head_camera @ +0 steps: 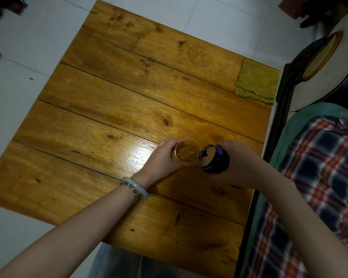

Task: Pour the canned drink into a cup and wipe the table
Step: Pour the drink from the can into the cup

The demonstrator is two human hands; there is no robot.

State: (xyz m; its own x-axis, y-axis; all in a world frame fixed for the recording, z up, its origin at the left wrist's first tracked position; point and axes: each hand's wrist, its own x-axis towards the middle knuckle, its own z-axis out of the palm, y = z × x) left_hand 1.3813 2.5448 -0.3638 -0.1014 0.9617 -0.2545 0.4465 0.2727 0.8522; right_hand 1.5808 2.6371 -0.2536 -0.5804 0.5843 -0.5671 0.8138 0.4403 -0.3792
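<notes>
**Can tipped at the cup's rim**

The left hand (161,159) is reaching in from the lower left of the frame, forearm stretched across the table (129,101), fingers and thumb curling round the side of the cup (187,155) and holding it. A smooth pale bangle (136,186) and a string of small dark beads are sitting on that wrist. The right hand (243,163) is coming in from the lower right, wrist bent, fingers wrapping the body of the can (214,158) and gripping it firmly.

The can is lying tilted nearly on its side, its round metal top facing the cup and its edge just beside the cup's rim. Its wall is dark blue and glossy with pale print. The cup is clear, thin-walled and round, holding amber liquid with bubbles; whether a stream is running cannot be told. Both are sitting right of centre, low in the frame.

The table is made of broad varnished planks, yellow-brown, knotted, with dark seams and a bright glare by the left hand. A yellow cloth (256,81), square and waffle-textured, is lying flat at the table's upper right corner.
</notes>
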